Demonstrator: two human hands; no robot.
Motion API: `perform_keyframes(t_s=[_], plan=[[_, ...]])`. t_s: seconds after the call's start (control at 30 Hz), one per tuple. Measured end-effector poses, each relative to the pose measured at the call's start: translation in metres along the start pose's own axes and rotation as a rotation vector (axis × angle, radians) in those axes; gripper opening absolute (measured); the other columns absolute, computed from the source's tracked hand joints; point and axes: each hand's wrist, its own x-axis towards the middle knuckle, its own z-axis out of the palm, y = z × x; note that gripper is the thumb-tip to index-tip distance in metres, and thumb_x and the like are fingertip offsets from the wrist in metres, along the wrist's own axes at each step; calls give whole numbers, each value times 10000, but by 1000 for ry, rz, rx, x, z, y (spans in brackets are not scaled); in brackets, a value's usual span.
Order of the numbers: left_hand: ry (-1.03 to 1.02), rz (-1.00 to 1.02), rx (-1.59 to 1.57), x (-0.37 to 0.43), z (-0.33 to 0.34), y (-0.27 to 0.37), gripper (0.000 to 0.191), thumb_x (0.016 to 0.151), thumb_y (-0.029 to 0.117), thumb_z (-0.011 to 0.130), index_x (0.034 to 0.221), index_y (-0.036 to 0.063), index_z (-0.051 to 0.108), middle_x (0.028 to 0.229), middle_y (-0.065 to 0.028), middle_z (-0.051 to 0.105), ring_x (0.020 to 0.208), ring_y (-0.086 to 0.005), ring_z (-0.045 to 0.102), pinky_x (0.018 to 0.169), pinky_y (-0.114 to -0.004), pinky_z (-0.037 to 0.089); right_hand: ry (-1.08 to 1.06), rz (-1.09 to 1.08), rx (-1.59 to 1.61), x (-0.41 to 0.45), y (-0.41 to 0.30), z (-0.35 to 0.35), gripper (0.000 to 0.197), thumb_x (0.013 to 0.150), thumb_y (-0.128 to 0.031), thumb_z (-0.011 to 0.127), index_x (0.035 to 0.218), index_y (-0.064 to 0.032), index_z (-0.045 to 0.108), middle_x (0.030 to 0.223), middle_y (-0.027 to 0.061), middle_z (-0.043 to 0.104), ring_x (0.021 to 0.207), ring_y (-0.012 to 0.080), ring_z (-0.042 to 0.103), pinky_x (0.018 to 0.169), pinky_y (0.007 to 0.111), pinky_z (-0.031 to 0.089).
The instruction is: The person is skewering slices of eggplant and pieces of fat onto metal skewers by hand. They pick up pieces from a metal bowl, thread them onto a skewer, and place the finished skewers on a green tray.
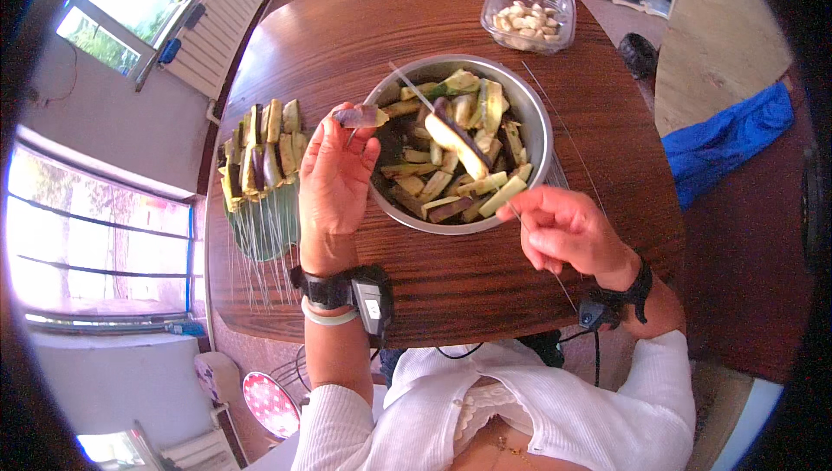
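Observation:
My left hand point(338, 185) is raised at the left rim of a metal bowl point(541, 120), pinching a short eggplant piece point(361, 117) between thumb and fingers. Several cut eggplant strips point(435, 186), some with purple skin, fill the bowl. My right hand point(562, 230), by the bowl's lower right rim, grips a thin metal skewer point(412, 86). One longer eggplant strip point(455, 145) is threaded midway along it, over the bowl. The skewer's far end points up and left, past the strip. The two held pieces are apart.
Left of the bowl, loaded eggplant skewers point(263, 146) lie stacked on a green tray point(268, 230), bare ends towards me. Loose skewers point(558, 175) lie right of the bowl on the wooden table point(448, 295). A clear plastic container point(568, 19) holds pale, clove-like pieces point(526, 20) at the back.

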Motion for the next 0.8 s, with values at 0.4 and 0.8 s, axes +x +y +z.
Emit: perform_keyframes(t_s=[0.4, 0.8], plan=[[9, 17, -114, -1, -7, 7, 358, 921, 199, 343, 1227, 15, 376, 954, -91, 541, 864, -184, 560, 710, -262, 504, -180, 204, -111, 1, -4, 8, 335, 763, -28, 440, 1093, 24, 477, 581, -3, 481, 493, 52, 457, 453, 188, 374], [-43, 54, -80, -3, -5, 9, 370, 925, 199, 332, 1238, 5, 362, 967, -111, 546, 849, -183, 569, 725, -272, 504, -188, 219, -135, 1, -7, 9, 342, 757, -20, 435, 1093, 23, 481, 574, -3, 492, 485, 48, 456, 455, 190, 372]])
